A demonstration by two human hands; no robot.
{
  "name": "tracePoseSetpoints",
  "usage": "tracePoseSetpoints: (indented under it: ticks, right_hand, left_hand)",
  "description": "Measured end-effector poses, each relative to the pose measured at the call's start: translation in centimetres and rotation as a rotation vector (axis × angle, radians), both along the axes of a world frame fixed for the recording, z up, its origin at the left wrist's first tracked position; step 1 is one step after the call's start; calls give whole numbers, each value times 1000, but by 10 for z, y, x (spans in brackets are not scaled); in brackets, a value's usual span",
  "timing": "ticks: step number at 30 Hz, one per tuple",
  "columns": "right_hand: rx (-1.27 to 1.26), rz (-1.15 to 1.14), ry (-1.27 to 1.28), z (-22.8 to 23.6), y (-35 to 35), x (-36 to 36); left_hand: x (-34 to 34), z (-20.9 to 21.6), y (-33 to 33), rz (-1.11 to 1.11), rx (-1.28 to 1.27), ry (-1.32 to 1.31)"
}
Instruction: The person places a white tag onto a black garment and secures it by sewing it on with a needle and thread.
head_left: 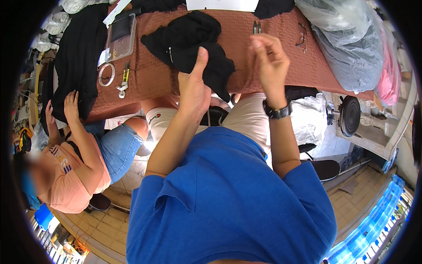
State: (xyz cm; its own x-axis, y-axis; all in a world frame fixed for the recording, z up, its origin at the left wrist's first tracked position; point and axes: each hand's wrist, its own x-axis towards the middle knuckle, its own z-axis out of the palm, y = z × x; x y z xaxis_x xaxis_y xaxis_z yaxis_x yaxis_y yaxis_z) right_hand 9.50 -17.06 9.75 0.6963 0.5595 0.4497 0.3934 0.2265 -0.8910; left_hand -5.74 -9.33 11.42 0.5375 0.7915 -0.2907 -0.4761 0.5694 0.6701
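Black cloth (189, 33) is seemingly being steadied by the left hand (195, 90), thumb up; right hand (273, 66) is raised, curled; neither grip can be told.

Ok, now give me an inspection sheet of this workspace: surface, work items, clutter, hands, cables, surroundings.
Surface: brown patterned tablecloth, somewhat wrinkled.
Work items: bunched black cloth with a pale strip on it; dark snips beyond the right hand.
Clutter: yellow snips, white ring, clear box, glasses.
Hands: left hand at the bunched black cloth's near side, thumb raised, grip unclear; right hand raised, fingers curled, blurred.
Cables: thin orange strands at lower left; whether cables, unclear.
Surroundings: large plastic bag at right; co-worker at left, beside a long black cloth.
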Motion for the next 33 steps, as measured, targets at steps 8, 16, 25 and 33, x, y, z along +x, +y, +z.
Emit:
tracePoseSetpoints:
  ticks: [8,16,25,33]
  right_hand:
    - [30,170,365,6,16,-75]
    - [30,129,368,10,23,-77]
    - [37,126,416,8,26,-79]
    - [22,146,519,12,25,-81]
  left_hand:
    - [5,-6,0,86,140,-7]
    - [5,-3,1,131,161,-8]
    - [5,-6,2,145,189,3]
    - [7,-3,0,198,156,-30]
